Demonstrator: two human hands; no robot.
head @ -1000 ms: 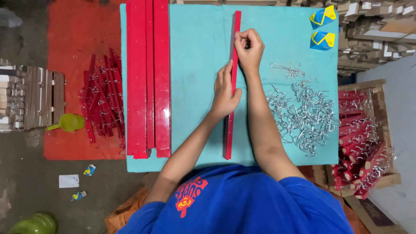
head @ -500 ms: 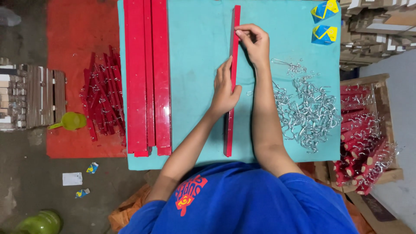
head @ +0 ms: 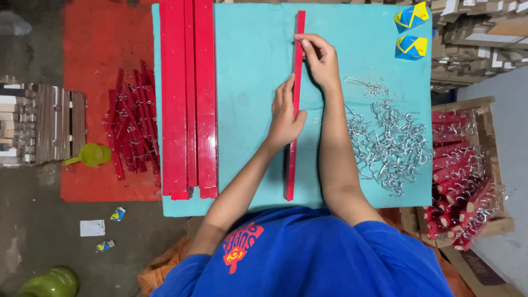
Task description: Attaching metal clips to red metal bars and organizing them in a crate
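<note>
1. centrally, a long red strip point(head: 293, 148) lies lengthwise on the teal table top point(head: 247, 66), running from the far edge toward the person in the blue shirt point(head: 308, 258).
2. the left hand point(head: 285, 113) rests flat on the strip's middle, fingers stretched out along its left side and the thumb on the right side, pressing rather than gripping.
3. the right hand point(head: 319, 60) is farther up, its fingertips curled and pinched against the strip near the far end; whether something small sits between the fingertips cannot be told.
4. both forearms cross the near edge of the table, the right one lying just beside the strip.
5. a stack of longer red strips point(head: 187, 99) lies parallel on the table's left part, well apart from the hands.
6. a heap of silver wire hooks point(head: 393, 143) is spread on the table's right part, near the right forearm.
7. two small blue and yellow packets point(head: 411, 33) sit at the far right corner.
8. on the floor to the left, a red mat point(head: 99, 55) bears a pile of short red pieces with hooks point(head: 132, 126), and a green scoop point(head: 91, 155) lies at its edge.
9. to the right, a wooden crate point(head: 484, 132) holds more red hooked pieces point(head: 459, 181).
</note>
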